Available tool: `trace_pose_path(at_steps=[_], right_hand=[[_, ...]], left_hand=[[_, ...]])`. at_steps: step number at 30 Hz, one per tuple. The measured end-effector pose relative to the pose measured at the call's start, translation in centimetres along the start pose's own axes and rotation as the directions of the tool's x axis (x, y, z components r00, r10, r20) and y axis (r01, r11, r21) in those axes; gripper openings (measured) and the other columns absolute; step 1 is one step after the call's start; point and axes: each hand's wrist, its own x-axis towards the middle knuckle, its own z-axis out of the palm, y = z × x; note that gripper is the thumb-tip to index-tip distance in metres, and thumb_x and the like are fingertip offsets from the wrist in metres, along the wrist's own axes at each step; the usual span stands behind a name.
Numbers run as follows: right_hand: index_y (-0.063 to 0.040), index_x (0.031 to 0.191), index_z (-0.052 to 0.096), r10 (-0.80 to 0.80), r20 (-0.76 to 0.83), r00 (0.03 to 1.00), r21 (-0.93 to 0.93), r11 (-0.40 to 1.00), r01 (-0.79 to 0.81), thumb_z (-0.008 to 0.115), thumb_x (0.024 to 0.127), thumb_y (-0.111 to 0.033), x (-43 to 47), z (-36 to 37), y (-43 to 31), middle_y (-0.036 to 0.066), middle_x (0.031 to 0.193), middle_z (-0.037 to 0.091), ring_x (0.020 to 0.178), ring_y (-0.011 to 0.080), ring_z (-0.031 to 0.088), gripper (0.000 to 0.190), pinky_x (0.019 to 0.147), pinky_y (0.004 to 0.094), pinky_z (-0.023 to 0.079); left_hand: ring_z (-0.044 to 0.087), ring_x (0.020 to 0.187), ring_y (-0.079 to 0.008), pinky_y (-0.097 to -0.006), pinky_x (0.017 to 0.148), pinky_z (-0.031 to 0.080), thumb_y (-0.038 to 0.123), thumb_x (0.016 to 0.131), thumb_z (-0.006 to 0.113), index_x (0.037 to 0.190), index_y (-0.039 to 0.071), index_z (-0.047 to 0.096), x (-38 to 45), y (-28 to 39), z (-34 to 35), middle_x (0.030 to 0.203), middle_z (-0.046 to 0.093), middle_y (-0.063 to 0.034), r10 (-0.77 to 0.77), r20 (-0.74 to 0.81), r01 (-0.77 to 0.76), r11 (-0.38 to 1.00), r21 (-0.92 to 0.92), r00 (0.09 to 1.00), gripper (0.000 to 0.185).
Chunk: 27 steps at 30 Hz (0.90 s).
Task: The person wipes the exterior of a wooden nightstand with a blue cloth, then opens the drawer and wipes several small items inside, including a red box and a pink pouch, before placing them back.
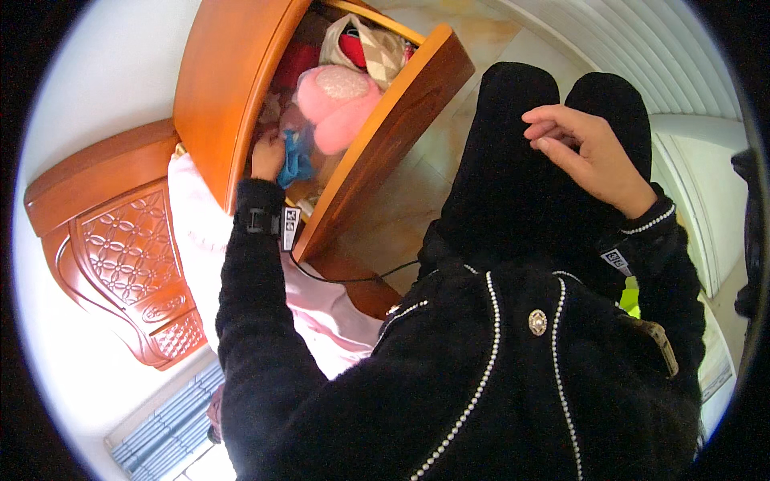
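My left hand [269, 155] reaches into the pulled-out wooden drawer [385, 141], close to its inner left side. Right beside it is a crumpled blue thing [296, 159], perhaps cloth or plastic; the fingers are dim and blurred, so a grip on it cannot be made out. Farther back lie a pink fluffy item [340, 108] with a pale round patch and a beige checked bag [376, 54] with something red [354, 48] inside. Over my lap hovers my right hand [580, 150], loosely curled, thumb and fingers apart, nothing in it.
The wooden cabinet top [234, 72] overhangs the drawer's left side. A carved wooden headboard [129, 240] and pink bedding [325, 306] are at the left. From my left wrist strap a black cable [349, 281] runs to my body. White ribbed panelling [656, 54] curves along the right.
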Motion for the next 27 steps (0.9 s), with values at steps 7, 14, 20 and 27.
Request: trace_pose_path(at_steps=[7, 14, 20, 27], right_hand=[[-0.002, 0.115, 0.058, -0.063, 0.042, 0.997, 0.004, 0.998, 0.063, 0.056, 0.089, -0.005, -0.1, -0.1, 0.5, 0.01, 0.096, 0.067, 0.087, 0.015, 0.065, 0.026, 0.077, 0.0279, 0.052], [-0.003, 0.114, 0.058, -0.057, 0.016, 0.998, -0.056, 0.997, 0.058, 0.056, 0.088, -0.005, -0.2, -0.1, 0.4, 0.01, 0.095, 0.068, 0.086, 0.0155, 0.065, 0.026, 0.076, 0.0277, 0.052], [-0.003, 0.115, 0.059, -0.04, 0.003, 0.999, -0.059, 0.997, 0.04, 0.056, 0.089, -0.007, -0.3, -0.2, 0.4, 0.01, 0.095, 0.067, 0.086, 0.0163, 0.065, 0.026, 0.076, 0.0283, 0.052], [-0.003, 0.115, 0.058, -0.055, -0.003, 0.998, -0.078, 0.995, 0.055, 0.055, 0.089, -0.007, -0.5, -0.2, 0.5, 0.01, 0.096, 0.067, 0.087, 0.0161, 0.065, 0.026, 0.077, 0.0279, 0.051]], left_hand=[[0.048, 0.114, -0.0494, -0.049, 0.099, 0.039, 0.019, 0.084, 0.052, 0.128, -0.005, 0.044, -4.2, -7.3, 1.2, 0.121, 0.052, -0.0336, 0.074, -0.243, -0.021, 0.977, 0.214, 0.967, 0.05], [0.031, 0.134, -0.0427, -0.0442, 0.112, 0.024, 0.024, 0.075, 0.066, 0.141, 0.0, 0.031, 2.6, -11.8, 4.1, 0.143, 0.036, -0.0285, -0.016, -0.015, 0.016, 1.0, 0.014, 1.0, 0.079], [0.033, 0.134, -0.0403, -0.0412, 0.111, 0.027, 0.015, 0.071, 0.068, 0.142, 0.001, 0.03, 2.3, -7.5, 3.1, 0.142, 0.038, -0.0253, 0.086, -0.052, -0.086, 0.996, 0.001, 0.995, 0.082], [0.037, 0.132, -0.039, -0.0419, 0.109, 0.032, 0.017, 0.067, 0.074, 0.141, 0.003, 0.03, 2.9, -5.8, 2.6, 0.142, 0.04, -0.0237, -0.041, 0.129, 0.021, 0.988, 0.15, 0.991, 0.088]])
